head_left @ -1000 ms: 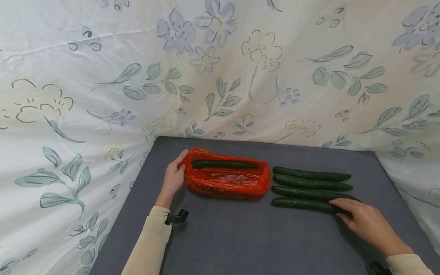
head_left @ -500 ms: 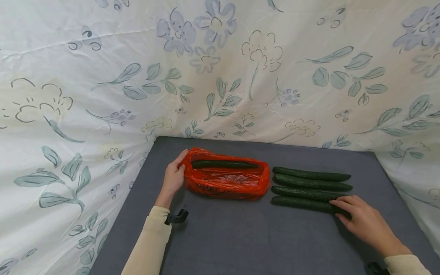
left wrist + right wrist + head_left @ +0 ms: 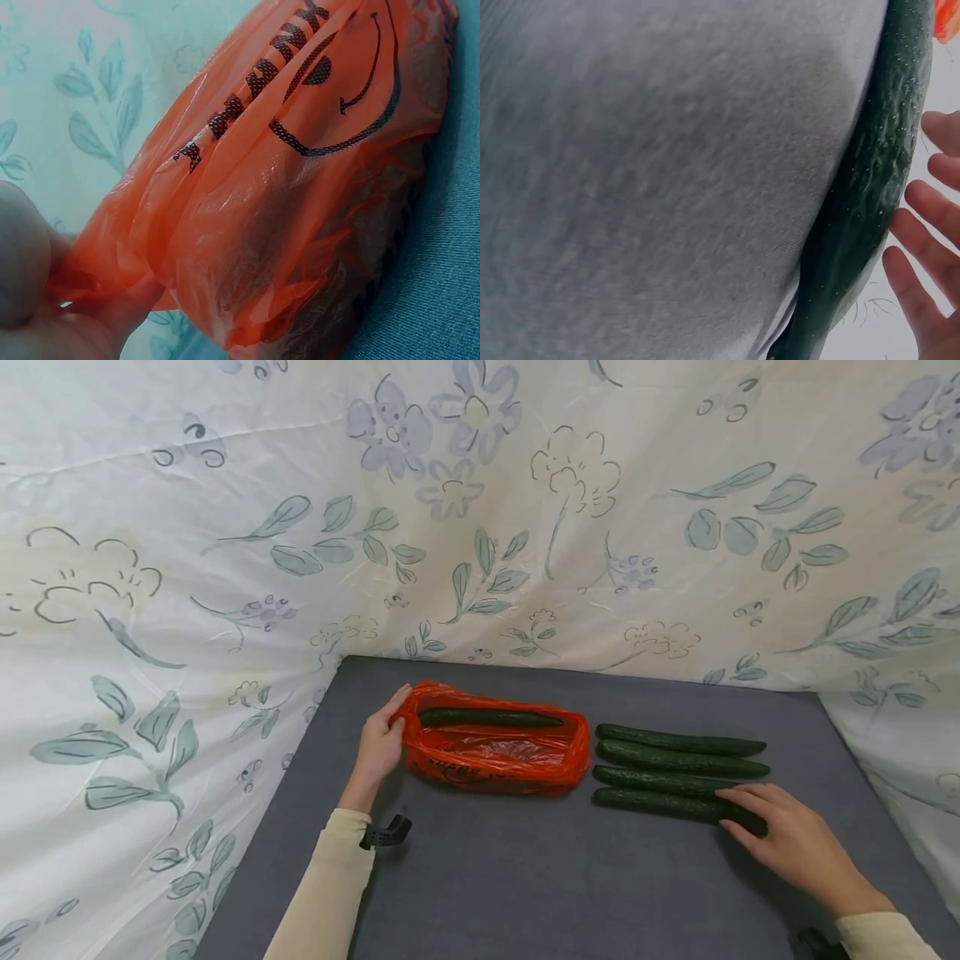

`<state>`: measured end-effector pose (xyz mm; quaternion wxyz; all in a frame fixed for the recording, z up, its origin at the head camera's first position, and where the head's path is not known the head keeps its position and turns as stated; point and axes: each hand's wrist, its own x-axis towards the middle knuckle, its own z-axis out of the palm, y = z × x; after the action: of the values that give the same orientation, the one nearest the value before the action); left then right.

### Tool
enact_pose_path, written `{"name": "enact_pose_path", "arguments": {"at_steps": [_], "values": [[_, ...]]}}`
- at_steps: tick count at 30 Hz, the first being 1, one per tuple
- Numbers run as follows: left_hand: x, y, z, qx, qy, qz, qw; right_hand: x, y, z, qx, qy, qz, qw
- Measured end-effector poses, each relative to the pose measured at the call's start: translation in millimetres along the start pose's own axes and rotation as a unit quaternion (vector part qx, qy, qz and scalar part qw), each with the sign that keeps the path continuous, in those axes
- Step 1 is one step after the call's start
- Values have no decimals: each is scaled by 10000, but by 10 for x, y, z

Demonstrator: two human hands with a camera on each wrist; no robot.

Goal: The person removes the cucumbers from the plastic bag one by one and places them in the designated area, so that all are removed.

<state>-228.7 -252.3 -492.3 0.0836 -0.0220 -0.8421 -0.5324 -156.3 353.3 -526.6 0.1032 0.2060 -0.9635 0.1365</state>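
Observation:
My left hand (image 3: 381, 745) pinches the left end of a red plastic bag (image 3: 495, 783), thumb and fingers gripping the gathered film (image 3: 112, 277). The bag's mouth faces up, and one cucumber (image 3: 487, 718) lies inside along its far side. Black lettering and a smiling face are printed on the bag. My right hand (image 3: 791, 839) hovers around the right end of the nearest loose cucumber (image 3: 652, 802). In the right wrist view its fingers (image 3: 930, 247) are spread and fairly straight, right beside the cucumber (image 3: 870, 165).
Several loose cucumbers lie side by side right of the bag, the farthest cucumber (image 3: 678, 740) included. The dark grey table (image 3: 525, 877) meets a flowered cloth (image 3: 570, 610) at the back and sides.
My right hand has shifted slightly left along the nearest cucumber, and its thumb and fingers have spread a little. The left hand and the bag have stayed in place.

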Motion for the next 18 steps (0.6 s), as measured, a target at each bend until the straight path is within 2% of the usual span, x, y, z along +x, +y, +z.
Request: {"name": "enact_pose_path", "arguments": {"at_steps": [5, 10, 18], "values": [[-3, 7, 8, 22, 6, 0, 10000, 44, -38, -15, 329, 180, 215, 9991], [-5, 17, 12, 69, 16, 17, 10000, 114, -75, -34, 465, 416, 82, 9980], [-16, 29, 9, 132, 20, 171, 9998, 271, -148, -38, 671, 530, -59, 9963]]}}
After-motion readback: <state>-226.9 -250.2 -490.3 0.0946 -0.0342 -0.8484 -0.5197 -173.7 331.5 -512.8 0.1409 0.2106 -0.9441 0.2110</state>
